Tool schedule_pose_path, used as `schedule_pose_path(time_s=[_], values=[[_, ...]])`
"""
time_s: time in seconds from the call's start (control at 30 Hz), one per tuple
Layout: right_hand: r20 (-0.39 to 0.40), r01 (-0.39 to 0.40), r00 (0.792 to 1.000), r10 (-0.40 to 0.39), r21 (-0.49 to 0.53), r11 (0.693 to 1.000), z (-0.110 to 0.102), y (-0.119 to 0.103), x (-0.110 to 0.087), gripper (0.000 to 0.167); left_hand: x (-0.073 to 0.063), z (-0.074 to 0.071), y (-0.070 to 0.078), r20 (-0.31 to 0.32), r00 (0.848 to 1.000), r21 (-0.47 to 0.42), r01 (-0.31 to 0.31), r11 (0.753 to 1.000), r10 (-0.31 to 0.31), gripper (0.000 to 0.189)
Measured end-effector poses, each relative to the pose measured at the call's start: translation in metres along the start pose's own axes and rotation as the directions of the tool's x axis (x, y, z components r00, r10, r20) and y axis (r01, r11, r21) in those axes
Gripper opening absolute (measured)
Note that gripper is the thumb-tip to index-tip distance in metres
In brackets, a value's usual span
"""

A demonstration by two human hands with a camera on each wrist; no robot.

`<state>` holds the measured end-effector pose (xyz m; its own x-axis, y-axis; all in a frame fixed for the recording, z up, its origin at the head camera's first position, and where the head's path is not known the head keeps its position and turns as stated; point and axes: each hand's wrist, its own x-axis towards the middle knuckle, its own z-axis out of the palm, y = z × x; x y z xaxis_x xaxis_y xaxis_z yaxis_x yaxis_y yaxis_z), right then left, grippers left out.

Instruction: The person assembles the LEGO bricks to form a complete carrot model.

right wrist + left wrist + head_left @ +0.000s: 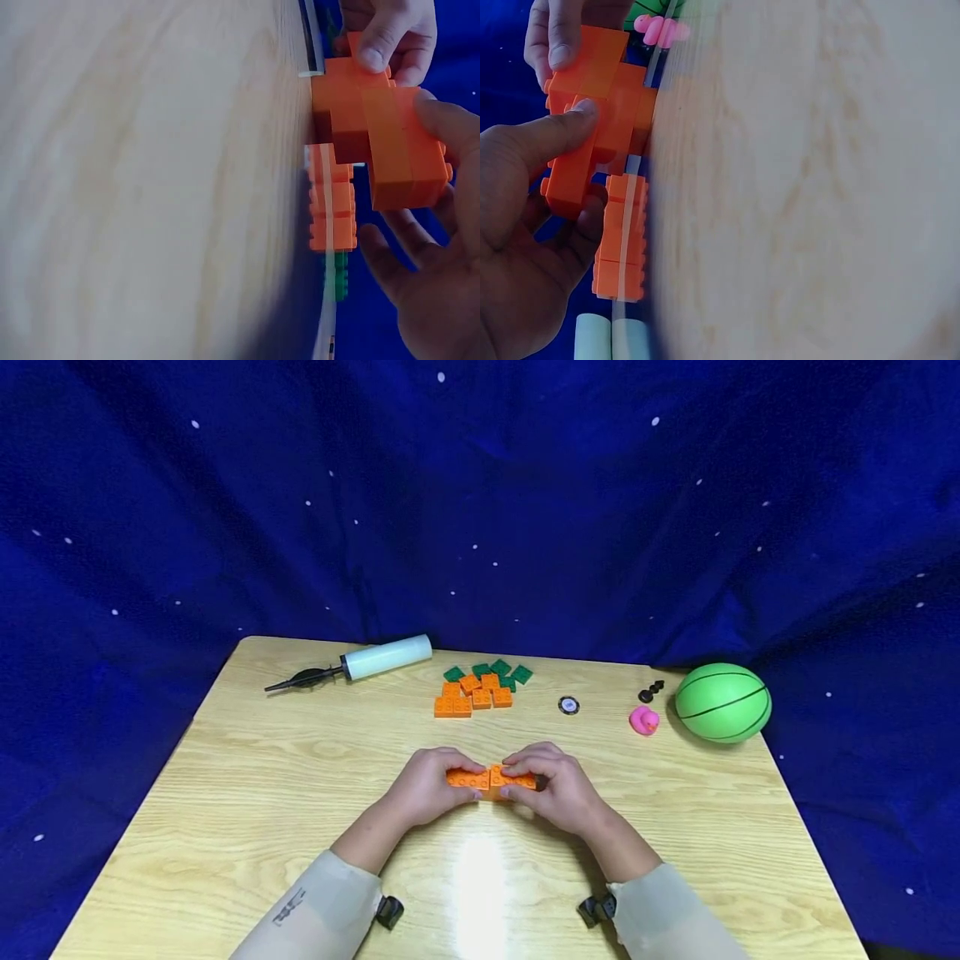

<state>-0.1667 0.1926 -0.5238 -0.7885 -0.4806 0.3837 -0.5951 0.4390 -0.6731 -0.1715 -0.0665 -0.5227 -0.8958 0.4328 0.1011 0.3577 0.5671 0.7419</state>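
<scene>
Both hands hold an assembly of orange toy bricks (492, 793) low over the middle of the table. My left hand (429, 785) pinches its left end, thumb in front and fingers behind. On the right end, my right hand (561, 787) grips the same way. The left wrist view shows the brick assembly (619, 109) stepped, with a wider top layer overhanging a narrower lower part. From the right wrist, two bricks (405, 169) side by side form the end between the right thumb and fingers. Fingers partly cover both ends.
Behind the hands lie several loose orange bricks (481, 698) and flat green bricks (522, 674). A hand pump (388, 657) lies at the back left. To the right are a poker chip (568, 705), a pink rubber duck (643, 720), a small black object (646, 696) and a green ball (723, 702).
</scene>
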Motion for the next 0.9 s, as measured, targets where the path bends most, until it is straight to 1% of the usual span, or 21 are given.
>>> schedule_pose_path(time_s=[0.13, 0.23, 0.3, 0.4, 0.6, 0.7, 0.8, 0.9], values=[[0.036, -0.116, 0.993, 0.113, 0.087, 0.989, -0.0002, -0.0047, -0.0011, 0.023, -0.0003, -0.0003, 0.0004, 0.011, 1.000, -0.003, 0.007, 1.000, -0.007, 0.031], [0.064, -0.176, 0.983, 0.170, 0.121, 0.977, -0.0016, -0.0074, -0.0018, 0.026, -0.0003, -0.0005, 0.0008, 0.013, 1.000, -0.002, 0.021, 1.000, -0.021, 0.032], [0.076, -0.192, 0.980, 0.184, 0.120, 0.974, -0.0028, -0.0079, -0.0021, 0.028, 0.0001, -0.0007, 0.0013, 0.013, 1.000, 0.003, 0.028, 1.000, -0.028, 0.032], [0.087, -0.192, 0.979, 0.183, 0.102, 0.976, -0.0032, -0.0071, -0.0016, 0.028, 0.0009, -0.0018, 0.0020, 0.020, 0.999, 0.011, 0.030, 0.999, -0.030, 0.031], [0.099, -0.189, 0.979, 0.180, 0.083, 0.979, -0.0062, -0.0049, 0.0000, 0.028, 0.0050, -0.0032, 0.0044, 0.038, 0.999, 0.027, 0.006, 1.000, -0.007, 0.031], [0.115, -0.200, 0.975, 0.188, 0.105, 0.974, -0.0064, -0.0037, 0.0008, 0.029, 0.0048, -0.0033, 0.0047, 0.033, 0.999, 0.031, 0.002, 1.000, -0.003, 0.032], [0.140, -0.223, 0.969, 0.205, 0.135, 0.965, -0.0067, -0.0030, 0.0009, 0.029, 0.0030, -0.0019, 0.0043, 0.032, 0.999, 0.036, 0.012, 0.999, -0.013, 0.032], [0.158, -0.230, 0.966, 0.205, 0.158, 0.960, -0.0082, -0.0033, 0.0010, 0.031, 0.0011, -0.0004, 0.0037, 0.034, 0.999, 0.034, 0.018, 0.999, -0.019, 0.033]])
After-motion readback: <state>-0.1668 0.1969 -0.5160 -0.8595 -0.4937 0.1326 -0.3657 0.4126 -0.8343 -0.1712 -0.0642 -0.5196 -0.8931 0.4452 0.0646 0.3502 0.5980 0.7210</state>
